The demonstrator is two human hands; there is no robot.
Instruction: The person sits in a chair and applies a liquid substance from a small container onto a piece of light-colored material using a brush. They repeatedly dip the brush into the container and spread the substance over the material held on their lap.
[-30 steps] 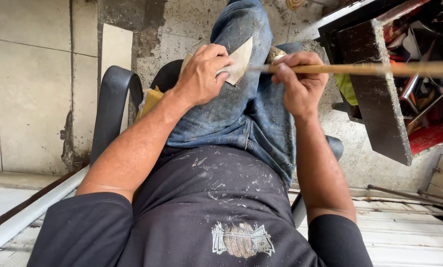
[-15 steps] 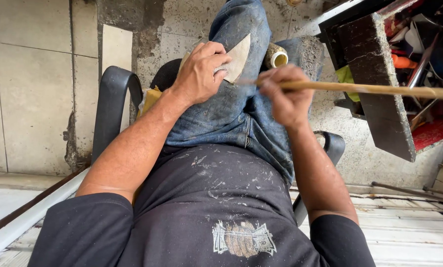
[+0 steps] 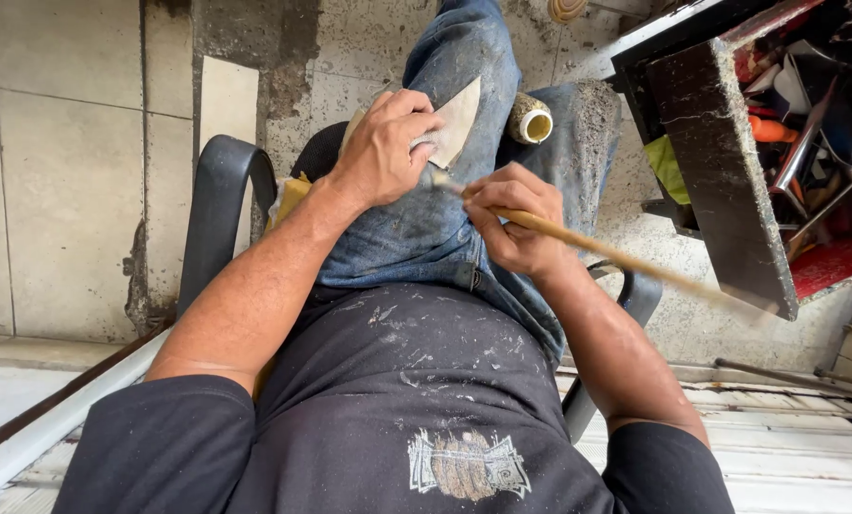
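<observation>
**Stick swinging down toward the sandpaper**

While the person is sitting in a dark plastic chair (image 3: 218,205) with one jeans-clad knee (image 3: 464,114) raised, the left hand (image 3: 385,148) is pressing a folded sheet of sandpaper (image 3: 456,119) against the thigh, fingers curled over its near edge and gripping it. The right hand (image 3: 509,221) is closing around a thin wooden stick (image 3: 616,255), pinching it near its inner end, with the tip reaching just beside the sandpaper.

Compared with a second ago, the stick is no longer lying level across the view toward the toolbox: its far end is now dropping down and to the right, blurred with motion, and the right hand is sitting lower and closer to the left hand. The left hand and the sandpaper are keeping the same place on the leg. This reads as the stick being drawn back and re-angled so that its end meets the abrasive sheet.

A roll of tape (image 3: 528,120) is resting on the other knee, and an open box of tools (image 3: 806,143) is standing at the right, well apart from both hands.
</observation>
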